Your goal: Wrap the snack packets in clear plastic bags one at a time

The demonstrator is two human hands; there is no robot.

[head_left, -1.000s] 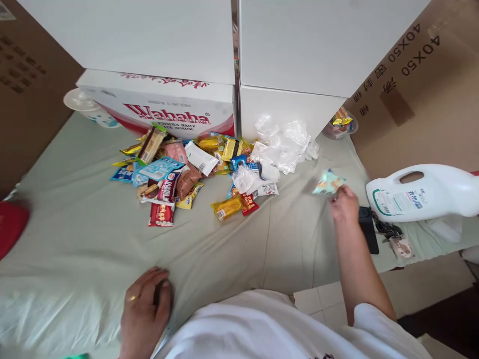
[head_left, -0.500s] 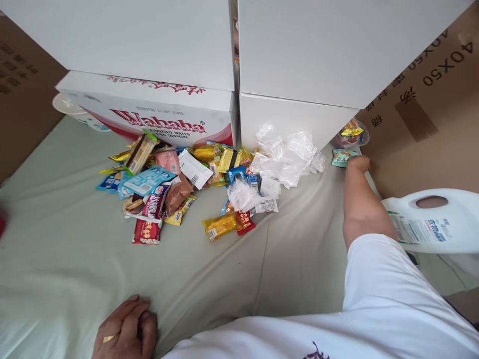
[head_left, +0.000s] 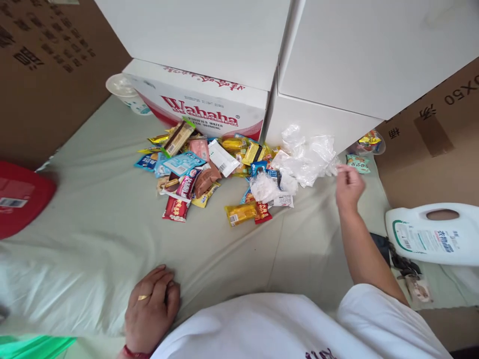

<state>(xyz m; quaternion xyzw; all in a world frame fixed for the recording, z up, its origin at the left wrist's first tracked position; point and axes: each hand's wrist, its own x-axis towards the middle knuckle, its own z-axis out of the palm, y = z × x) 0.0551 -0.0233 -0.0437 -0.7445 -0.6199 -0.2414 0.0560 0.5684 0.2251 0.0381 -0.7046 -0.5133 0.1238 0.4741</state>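
Note:
My left hand [head_left: 151,301], with a gold ring and a red wristband, rests palm down on the pale green sheet [head_left: 217,249], its fingers loosely bent and nothing visible in them. Off to the right, my right hand [head_left: 350,189] is raised with curled fingers beside the crumpled clear plastic bags [head_left: 310,157]; I see nothing held in it. Just beyond it lies a light green snack packet [head_left: 358,163]. A heap of wrapped snacks [head_left: 183,164] spreads across the middle, with a yellow-wrapped snack [head_left: 241,213] and a red packet [head_left: 263,213] at its near side.
Behind the heap stand a water carton [head_left: 202,107] and white boxes [head_left: 329,60]. A clear bowl with packets [head_left: 374,142] sits back right. A white jug [head_left: 437,232] lies at right, a red container [head_left: 22,199] at left, and a paper tub [head_left: 129,92] back left.
My right hand has come back from the green packet toward me and left the packet on the sheet by the bowl. The view has shifted left; my left hand stays on the sheet.

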